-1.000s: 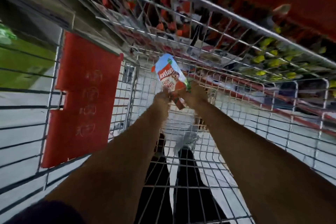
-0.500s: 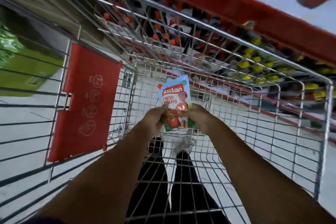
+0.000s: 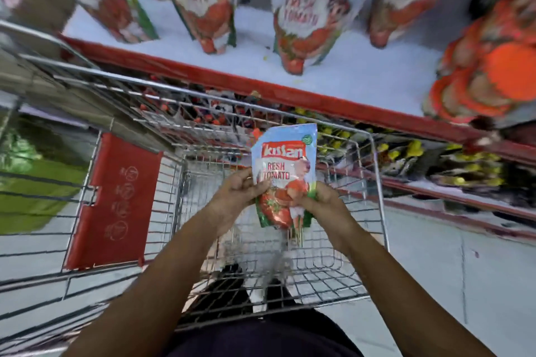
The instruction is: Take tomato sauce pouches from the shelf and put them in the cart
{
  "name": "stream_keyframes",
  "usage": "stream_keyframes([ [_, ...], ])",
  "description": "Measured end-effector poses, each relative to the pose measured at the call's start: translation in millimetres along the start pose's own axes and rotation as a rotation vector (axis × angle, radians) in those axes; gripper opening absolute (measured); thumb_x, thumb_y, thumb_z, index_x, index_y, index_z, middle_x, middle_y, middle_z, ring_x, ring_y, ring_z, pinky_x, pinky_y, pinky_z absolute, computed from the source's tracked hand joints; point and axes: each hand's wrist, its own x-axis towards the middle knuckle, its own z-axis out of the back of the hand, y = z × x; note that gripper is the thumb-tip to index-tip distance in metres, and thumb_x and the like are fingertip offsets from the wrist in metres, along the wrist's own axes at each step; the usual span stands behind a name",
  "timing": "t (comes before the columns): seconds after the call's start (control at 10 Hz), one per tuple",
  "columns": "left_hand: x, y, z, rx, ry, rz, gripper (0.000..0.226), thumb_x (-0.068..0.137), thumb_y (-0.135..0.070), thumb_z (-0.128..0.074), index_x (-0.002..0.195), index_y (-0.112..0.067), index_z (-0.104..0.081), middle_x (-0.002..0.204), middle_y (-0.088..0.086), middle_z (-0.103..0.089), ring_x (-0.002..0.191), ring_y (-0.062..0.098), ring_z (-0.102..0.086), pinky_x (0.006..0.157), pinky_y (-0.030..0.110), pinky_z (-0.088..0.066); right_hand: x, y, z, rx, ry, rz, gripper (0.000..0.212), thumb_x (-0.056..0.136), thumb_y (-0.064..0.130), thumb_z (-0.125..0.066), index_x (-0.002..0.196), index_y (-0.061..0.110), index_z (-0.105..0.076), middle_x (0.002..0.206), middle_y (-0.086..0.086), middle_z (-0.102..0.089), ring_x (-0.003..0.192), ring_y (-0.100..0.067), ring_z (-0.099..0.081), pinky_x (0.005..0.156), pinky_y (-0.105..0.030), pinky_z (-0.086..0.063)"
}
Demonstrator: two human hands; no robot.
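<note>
Both hands hold one tomato sauce pouch (image 3: 282, 174) upright above the open cart (image 3: 377, 182).

The left hand (image 3: 236, 197) and right hand (image 3: 320, 203) pinch its lower side edges; its long axis runs away from the person, with the wire basket floor directly below. More pouches (image 3: 310, 9) stand on the shelf (image 3: 362, 72) ahead.

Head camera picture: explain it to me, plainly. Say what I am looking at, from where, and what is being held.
There is no machine here. A person wears the camera on the head, so it looks down past both bare arms. The left hand and the right hand share a grip on one tomato sauce pouch, held upright above the wire cart, whose basket looks empty. Beyond the cart, a white shelf with a red edge carries more of the same pouches, standing in a row and blurred.
</note>
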Motion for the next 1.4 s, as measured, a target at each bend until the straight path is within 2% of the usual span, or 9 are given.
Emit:
stream_keyframes([
  [0.1, -6.1, -26.7, -31.6, 0.074, -0.02, -0.119, 0.026, 0.084, -0.008, -0.065, 0.109, -0.015, -0.064, 0.109, 0.006, -0.071, 0.1, 0.018, -0.067, 0.073, 0.019, -0.056, -14.4, 23.4, 17.8, -0.005, -0.077, 0.136, 0.024, 0.088, 0.016, -0.064, 0.095, -0.007, -0.062, 0.09, -0.034, -0.066, 0.076, -0.039, -0.06, 0.052, -0.029, -0.056],
  [0.3, -10.1, -94.6, -98.8, 0.203, 0.004, -0.4, 0.027, 0.086, -0.006, -0.061, 0.113, -0.012, -0.06, 0.108, 0.004, -0.07, 0.099, 0.013, -0.066, 0.082, 0.023, -0.055, -33.6, 77.2, 53.1, -0.005, -0.232, 0.42, 0.013, 0.087, 0.019, -0.065, 0.094, 0.007, -0.065, 0.067, -0.013, -0.066, 0.049, -0.022, -0.06, 0.044, -0.026, -0.05],
  [0.5, 15.5, -161.1, -141.4, 0.38, -0.088, -0.668, 0.037, 0.087, -0.007, -0.061, 0.123, -0.006, -0.052, 0.116, 0.008, -0.067, 0.106, 0.015, -0.064, 0.091, 0.027, -0.054, -13.2, 138.1, 85.2, -0.102, -0.415, 0.678, 0.027, 0.084, 0.034, -0.068, 0.103, 0.016, -0.063, 0.093, -0.014, -0.073, 0.078, -0.03, -0.07, 0.071, -0.053, -0.058],
  [0.6, 36.5, -180.9, -154.8, 0.452, -0.178, -0.749, 0.03, 0.088, -0.004, -0.059, 0.118, -0.005, -0.052, 0.115, 0.013, -0.066, 0.108, 0.024, -0.062, 0.093, 0.038, -0.053, 11.1, 155.3, 89.6, -0.134, -0.498, 0.692, 0.015, 0.086, 0.036, -0.065, 0.096, 0.03, -0.056, 0.085, -0.004, -0.071, 0.067, -0.027, -0.069, 0.064, -0.05, -0.059],
  [0.8, 76.0, -179.9, -162.9, 0.562, -0.335, -0.775, 0.027, 0.09, -0.003, -0.053, 0.116, -0.011, -0.049, 0.105, 0.021, -0.064, 0.097, 0.035, -0.061, 0.086, 0.056, -0.052, 48.6, 165.2, 85.9, -0.18, -0.651, 0.619, 0.027, 0.092, 0.027, -0.057, 0.1, 0.003, -0.047, 0.088, -0.014, -0.063, 0.076, -0.034, -0.06, 0.066, -0.042, -0.048],
  [1.0, 79.7, -183.9, -172.3, 0.546, -0.336, -0.711, 0.028, 0.09, 0.002, -0.05, 0.117, -0.004, -0.045, 0.111, 0.022, -0.063, 0.102, 0.032, -0.06, 0.087, 0.048, -0.051, 52.1, 172.9, 89.1, -0.232, -0.733, 0.639, 0.027, 0.093, 0.02, -0.056, 0.081, 0.014, -0.032, 0.067, -0.013, -0.049, 0.063, -0.034, -0.054, 0.054, -0.037, -0.036],
  [1.2, 59.4, -188.5, -177.6, 0.549, -0.222, -0.618, 0.034, 0.093, -0.003, -0.046, 0.125, -0.008, -0.037, 0.119, 0.014, -0.058, 0.106, 0.024, -0.056, 0.082, 0.03, -0.043, 39.2, 179.2, 74.7, -0.192, -0.739, 0.6, 0.033, 0.089, 0.01, -0.059, 0.118, 0.008, -0.044, 0.115, -0.018, -0.059, 0.11, -0.038, -0.056, 0.081, -0.04, -0.047],
  [1.3, 45.4, -194.9, -177.9, 0.516, -0.133, -0.732, 0.043, 0.095, -0.006, -0.043, 0.132, -0.021, -0.028, 0.133, 0.009, -0.047, 0.124, 0.023, -0.047, 0.102, 0.034, -0.042, 23.8, 183.2, 69.2, -0.141, -0.753, 0.63, 0.079, 0.089, 0.024, -0.064, 0.15, 0.013, -0.015, 0.155, -0.009, -0.031, 0.142, -0.025, -0.029, 0.112, -0.04, -0.031],
  [1.4, 17.5, -206.6, -179.0, 0.54, -0.086, -0.772, 0.063, 0.099, -0.018, -0.04, 0.148, -0.015, -0.001, 0.157, 0.0, -0.011, 0.14, 0.006, -0.011, 0.111, 0.015, -0.014, -10.6, 179.4, 60.3, -0.03, -0.849, 0.812, 0.072, 0.089, 0.032, -0.062, 0.148, 0.022, -0.022, 0.154, -0.004, -0.032, 0.141, -0.022, -0.031, 0.111, -0.053, -0.036],
])
